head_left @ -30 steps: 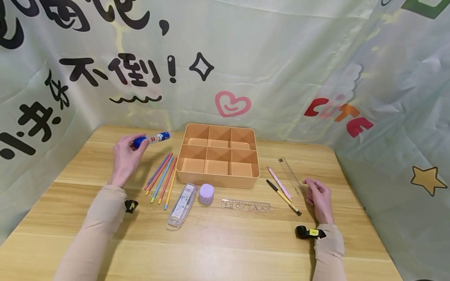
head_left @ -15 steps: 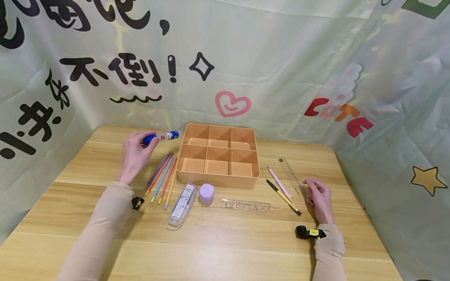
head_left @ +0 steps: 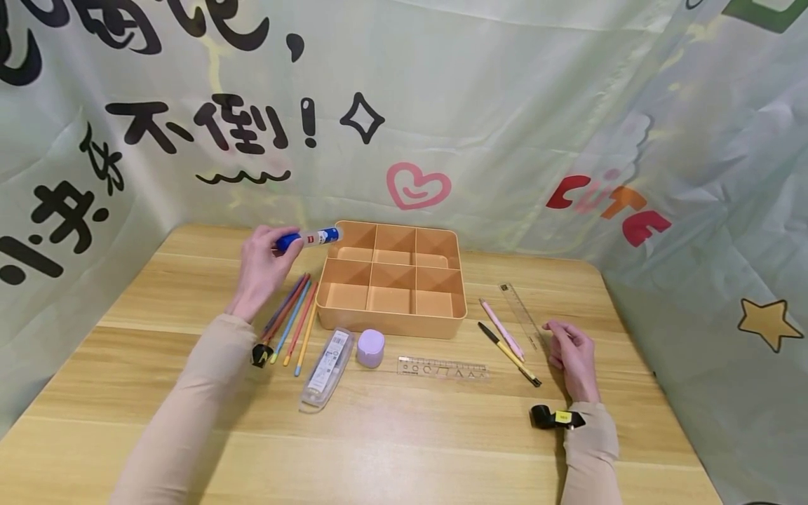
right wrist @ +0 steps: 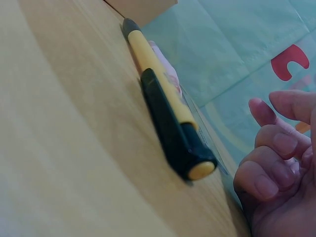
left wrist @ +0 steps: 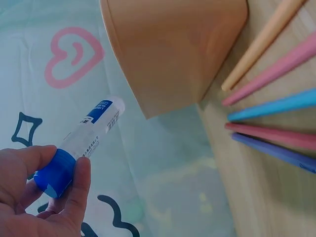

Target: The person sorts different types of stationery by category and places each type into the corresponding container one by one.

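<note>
My left hand (head_left: 260, 270) pinches a glue stick (head_left: 313, 238) by its blue end, between thumb and fingers. The stick points to the right, its far tip overlapping the back left corner of the tan six-compartment box (head_left: 391, 325) in the head view. In the left wrist view, the glue stick (left wrist: 89, 131) has a clear body with a blue label. My right hand (head_left: 573, 359) rests on the table at the right with loosely curled fingers, holding nothing. Close beside it lie a clear ruler (head_left: 522, 314) and a yellow and black pen (right wrist: 160, 84).
Several coloured pencils (head_left: 292, 324) lie left of the box. In front of it are a clear case with a white label (head_left: 328, 365), a small purple round container (head_left: 370, 348) and a stencil ruler (head_left: 442, 368). A pink pen (head_left: 501, 330) lies right of the box.
My left hand has carried the glue stick to the right and slightly back, from left of the box to its back left corner. The right hand has stayed still.
</note>
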Motion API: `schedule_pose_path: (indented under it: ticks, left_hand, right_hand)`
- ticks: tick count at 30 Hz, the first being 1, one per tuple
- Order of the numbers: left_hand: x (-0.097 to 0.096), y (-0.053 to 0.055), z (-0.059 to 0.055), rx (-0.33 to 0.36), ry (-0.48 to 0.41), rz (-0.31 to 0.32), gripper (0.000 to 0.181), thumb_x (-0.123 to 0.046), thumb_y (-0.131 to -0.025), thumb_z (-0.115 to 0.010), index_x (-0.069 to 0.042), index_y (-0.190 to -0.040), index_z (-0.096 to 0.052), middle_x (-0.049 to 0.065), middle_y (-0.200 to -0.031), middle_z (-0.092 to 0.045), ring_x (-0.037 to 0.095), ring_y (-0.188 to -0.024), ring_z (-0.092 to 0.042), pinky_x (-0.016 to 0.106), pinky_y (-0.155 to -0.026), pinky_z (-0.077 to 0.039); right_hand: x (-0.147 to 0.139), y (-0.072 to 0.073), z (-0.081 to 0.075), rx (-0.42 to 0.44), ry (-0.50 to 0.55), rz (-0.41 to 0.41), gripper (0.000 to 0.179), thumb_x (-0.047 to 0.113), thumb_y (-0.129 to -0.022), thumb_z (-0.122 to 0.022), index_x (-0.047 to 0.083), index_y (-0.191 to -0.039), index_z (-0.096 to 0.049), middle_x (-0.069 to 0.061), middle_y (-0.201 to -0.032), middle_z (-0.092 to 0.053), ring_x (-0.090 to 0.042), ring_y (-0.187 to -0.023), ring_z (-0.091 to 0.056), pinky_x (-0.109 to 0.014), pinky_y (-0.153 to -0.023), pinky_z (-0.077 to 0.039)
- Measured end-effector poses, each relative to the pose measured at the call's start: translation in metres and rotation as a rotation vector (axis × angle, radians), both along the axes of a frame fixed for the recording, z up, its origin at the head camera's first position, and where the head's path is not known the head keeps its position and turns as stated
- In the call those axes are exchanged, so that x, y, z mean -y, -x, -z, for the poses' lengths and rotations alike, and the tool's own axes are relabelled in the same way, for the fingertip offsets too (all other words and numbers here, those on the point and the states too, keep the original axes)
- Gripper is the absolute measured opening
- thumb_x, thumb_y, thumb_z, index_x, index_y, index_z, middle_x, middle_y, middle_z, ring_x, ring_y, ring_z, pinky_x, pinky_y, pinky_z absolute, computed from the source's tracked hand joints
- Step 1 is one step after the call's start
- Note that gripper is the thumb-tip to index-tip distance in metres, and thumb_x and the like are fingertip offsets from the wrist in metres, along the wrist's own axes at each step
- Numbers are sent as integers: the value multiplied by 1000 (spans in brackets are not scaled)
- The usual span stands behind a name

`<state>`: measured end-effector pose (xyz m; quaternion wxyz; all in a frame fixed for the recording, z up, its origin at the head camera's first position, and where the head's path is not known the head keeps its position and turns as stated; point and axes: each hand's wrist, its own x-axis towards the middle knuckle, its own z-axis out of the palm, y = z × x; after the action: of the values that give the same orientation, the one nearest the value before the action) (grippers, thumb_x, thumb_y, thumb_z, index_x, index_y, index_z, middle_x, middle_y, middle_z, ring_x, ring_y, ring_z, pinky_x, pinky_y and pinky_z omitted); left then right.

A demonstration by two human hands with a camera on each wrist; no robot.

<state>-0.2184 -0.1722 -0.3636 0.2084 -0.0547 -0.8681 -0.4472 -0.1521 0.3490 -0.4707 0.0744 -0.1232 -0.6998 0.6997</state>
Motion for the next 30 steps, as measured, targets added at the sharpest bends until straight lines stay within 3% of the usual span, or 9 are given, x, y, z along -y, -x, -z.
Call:
schedule_pose_path:
  ticks: [14, 24, 30]
  left_hand:
    - [-12, 6, 4, 7, 48, 31, 31, -11, -98, -65, 5, -125, -67, 24, -105, -58, 29, -91, -57, 9, -70, -42]
    - [-17, 13, 7, 5, 89, 42, 31, -9, -97, -66, 6, -123, -67, 23, -100, -57, 31, -87, -52, 28, -74, -40]
    - [-20, 16, 9, 1, 124, 53, 30, -9, -96, -66, 7, -122, -68, 25, -103, -59, 34, -89, -53, 33, -77, -39]
  right_hand:
    - [0, -1, -1, 8, 2, 0, 19, 29, -101, -63, 16, -90, -71, 9, -54, -37, -3, -44, -32, -20, -40, -29]
    - [-1, 0, 1, -3, 10, 3, 19, 29, -100, -63, 18, -88, -71, 10, -52, -37, -1, -43, -32, -20, -39, -28]
    - [0, 0, 0, -5, 16, 2, 19, 28, -100, -63, 17, -88, -71, 10, -52, -37, -1, -43, -31, -19, -39, -28]
